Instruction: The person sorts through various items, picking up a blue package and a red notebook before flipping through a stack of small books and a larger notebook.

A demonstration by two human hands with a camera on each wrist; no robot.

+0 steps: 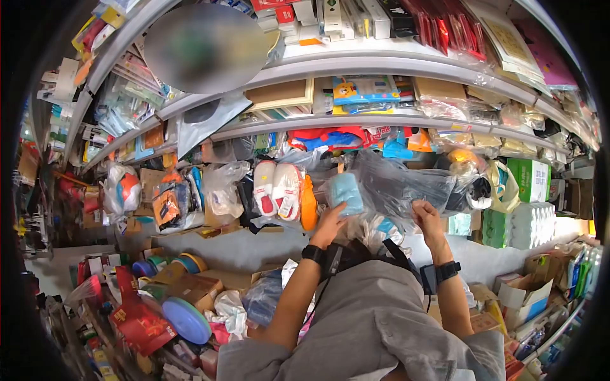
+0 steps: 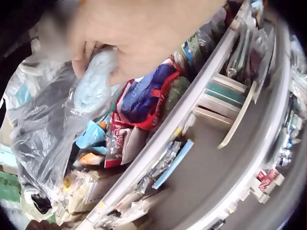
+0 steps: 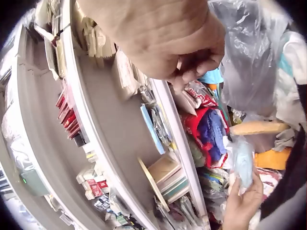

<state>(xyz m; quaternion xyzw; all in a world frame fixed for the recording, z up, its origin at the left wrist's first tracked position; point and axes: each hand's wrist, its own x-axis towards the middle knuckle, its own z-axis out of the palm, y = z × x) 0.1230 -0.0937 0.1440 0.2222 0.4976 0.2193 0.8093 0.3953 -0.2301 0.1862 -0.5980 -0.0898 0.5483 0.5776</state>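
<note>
My left hand [image 1: 328, 227] grips a light blue, soft-looking packet [image 1: 345, 192] in clear plastic, thumb at its lower edge. The left wrist view shows the fingers curled at the top of this packet [image 2: 95, 84]. To the right, my right hand [image 1: 430, 222] pinches the edge of a large, see-through grey plastic bag [image 1: 397, 184], which spreads out between the two hands. In the right wrist view the right fingers [image 3: 204, 62] are curled in, with the bag [image 3: 249, 62] behind them. White-and-red slippers [image 1: 277, 189] in plastic lie left of the packet.
Shelves [image 1: 305, 120] packed with wrapped goods rise in front. Below them are bagged items, an orange thing [image 1: 309, 203] and a green carton [image 1: 528, 181]. Behind me stand heaped goods, including a round blue lid [image 1: 186, 320] and an opened box [image 1: 524, 298].
</note>
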